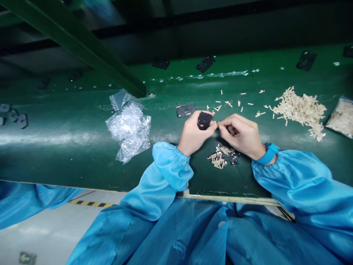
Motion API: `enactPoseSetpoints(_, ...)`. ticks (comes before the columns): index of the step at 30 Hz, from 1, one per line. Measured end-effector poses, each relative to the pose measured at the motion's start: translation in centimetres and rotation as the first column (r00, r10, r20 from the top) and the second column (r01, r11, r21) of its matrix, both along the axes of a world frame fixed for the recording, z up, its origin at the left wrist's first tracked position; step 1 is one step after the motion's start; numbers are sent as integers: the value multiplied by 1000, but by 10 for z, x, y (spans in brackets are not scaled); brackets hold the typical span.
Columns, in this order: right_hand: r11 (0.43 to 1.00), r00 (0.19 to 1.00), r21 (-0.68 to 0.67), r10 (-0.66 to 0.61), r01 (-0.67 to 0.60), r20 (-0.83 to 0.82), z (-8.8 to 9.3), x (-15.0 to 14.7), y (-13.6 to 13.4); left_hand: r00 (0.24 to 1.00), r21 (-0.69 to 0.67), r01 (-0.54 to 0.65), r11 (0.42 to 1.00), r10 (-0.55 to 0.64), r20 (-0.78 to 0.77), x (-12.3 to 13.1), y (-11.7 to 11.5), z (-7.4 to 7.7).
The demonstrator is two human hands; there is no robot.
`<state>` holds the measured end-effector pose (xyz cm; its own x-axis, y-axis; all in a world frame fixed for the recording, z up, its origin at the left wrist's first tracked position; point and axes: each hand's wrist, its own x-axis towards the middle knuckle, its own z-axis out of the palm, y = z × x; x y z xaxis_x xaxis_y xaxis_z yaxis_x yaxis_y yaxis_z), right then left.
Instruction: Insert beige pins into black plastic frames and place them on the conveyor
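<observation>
My left hand [190, 134] clenches a black plate [204, 120] | my right hand [239, 133] pinches a tiny tan strip [217, 124] | strip's long axis appears to point left, just beside the plate's edge

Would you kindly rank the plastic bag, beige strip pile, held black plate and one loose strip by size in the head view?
Plastic bag and strip pile look alike, unranked; then black plate; then loose strip.

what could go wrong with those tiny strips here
The small tan strip pinched by the right hand could slip and vanish among the loose strips nearby. The black plate in the left hand might fall onto the small mixed heap just below, and a blue sleeve could sweep that heap.
</observation>
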<state>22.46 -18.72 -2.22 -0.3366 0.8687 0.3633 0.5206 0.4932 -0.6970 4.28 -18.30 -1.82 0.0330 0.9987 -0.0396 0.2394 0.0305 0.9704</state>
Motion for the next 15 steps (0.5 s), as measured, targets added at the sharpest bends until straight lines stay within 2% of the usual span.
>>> enactPoseSetpoints(2, 999, 999, -17, -38, 38, 9, -1, 0, 1, 1000, 0, 11, 1000, -11, -7, 1, 0, 1)
enactPoseSetpoints(4, 989, 989, -50, -142, 141, -34, -4, 1, 4, 999, -10, 24, 1000, -23, 23, 0, 0, 3)
enactPoseSetpoints(6, 954, 947, -112, -292, 278, -133, -6, 4, 8, 998, -18, 23, 1000, -22, 64, 0, 1, 4)
enactPoseSetpoints(8, 916, 896, -172, -394, 363, -204, -8, 8, 13, 997, -1, 14, 1000, -14, 81, -2, 2, 5)
enactPoseSetpoints(11, 909, 898, -163, -408, 383, -164, -6, 11, 17, 998, 91, 5, 996, -11, 59, -6, 2, 1)
enactPoseSetpoints(14, 932, 924, -110, -359, 346, -131, 0, 10, 15, 999, 226, 31, 974, -37, 26, -11, 1, -7)
enactPoseSetpoints(15, 942, 933, -129, -328, 310, -148, 4, 9, 13, 999, 267, 47, 963, -53, 13, -12, 0, -10)
